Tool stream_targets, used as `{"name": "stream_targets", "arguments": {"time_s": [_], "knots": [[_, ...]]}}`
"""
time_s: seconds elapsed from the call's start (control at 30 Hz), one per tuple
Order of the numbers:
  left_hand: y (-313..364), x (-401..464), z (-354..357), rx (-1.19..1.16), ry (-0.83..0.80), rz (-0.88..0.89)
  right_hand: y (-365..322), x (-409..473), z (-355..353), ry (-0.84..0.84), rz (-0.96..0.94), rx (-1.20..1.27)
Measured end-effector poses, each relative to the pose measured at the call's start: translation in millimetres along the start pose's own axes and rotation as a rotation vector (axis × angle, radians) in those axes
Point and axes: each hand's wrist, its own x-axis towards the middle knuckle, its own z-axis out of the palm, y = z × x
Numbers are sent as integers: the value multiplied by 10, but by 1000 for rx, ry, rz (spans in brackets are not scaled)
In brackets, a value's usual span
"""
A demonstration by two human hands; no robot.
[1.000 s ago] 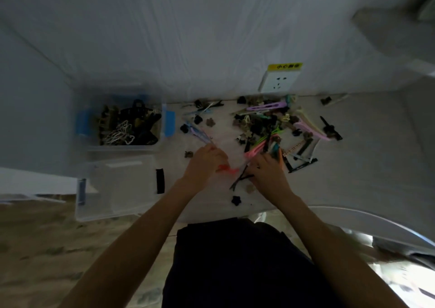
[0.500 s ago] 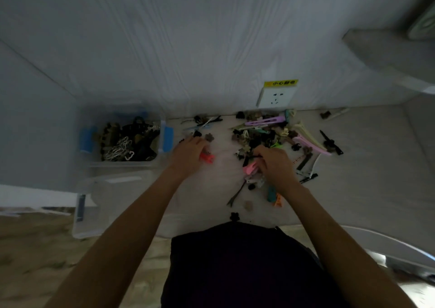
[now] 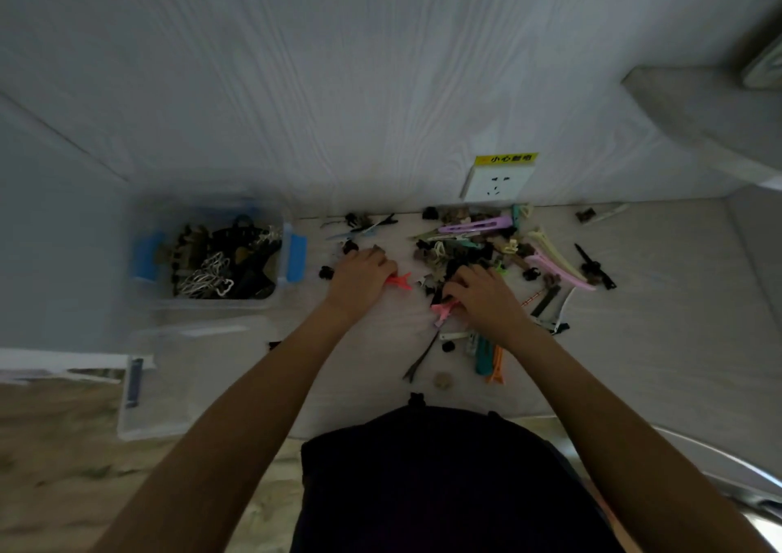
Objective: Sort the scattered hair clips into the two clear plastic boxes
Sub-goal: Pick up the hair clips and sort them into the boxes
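A pile of scattered hair clips (image 3: 478,248) lies on the white table against the wall. My left hand (image 3: 359,275) is closed on a red clip (image 3: 400,280) that sticks out to its right. My right hand (image 3: 482,292) rests on the pile's near edge, fingers closed on a pink clip (image 3: 442,310). A clear box with blue latches (image 3: 292,256) at the left holds several dark and white clips. A second clear box (image 3: 152,383) stands nearer me at the left; its contents are hard to see.
Loose clips, among them a teal one (image 3: 481,355) and an orange one (image 3: 496,366), lie below my right hand. Long pink clips (image 3: 558,271) lie at the right. A wall socket (image 3: 497,182) is behind the pile. The table edge is close to my body.
My left hand carried the red clip up and left toward the latched box, then held near it. My right hand moved up into the pile and took a pink clip.
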Motion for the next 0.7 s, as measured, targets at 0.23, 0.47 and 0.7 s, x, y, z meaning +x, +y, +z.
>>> {"name": "stream_targets", "arguments": {"time_s": [0.23, 0.47, 0.7], "knots": [[17, 37, 68, -114, 107, 26, 25, -15, -119, 188, 83, 233], [249, -119, -197, -322, 276, -202, -51, -48, -238, 330, 96, 307], [674, -522, -69, -527, -163, -411, -6, -134, -138, 91, -18, 36]]}}
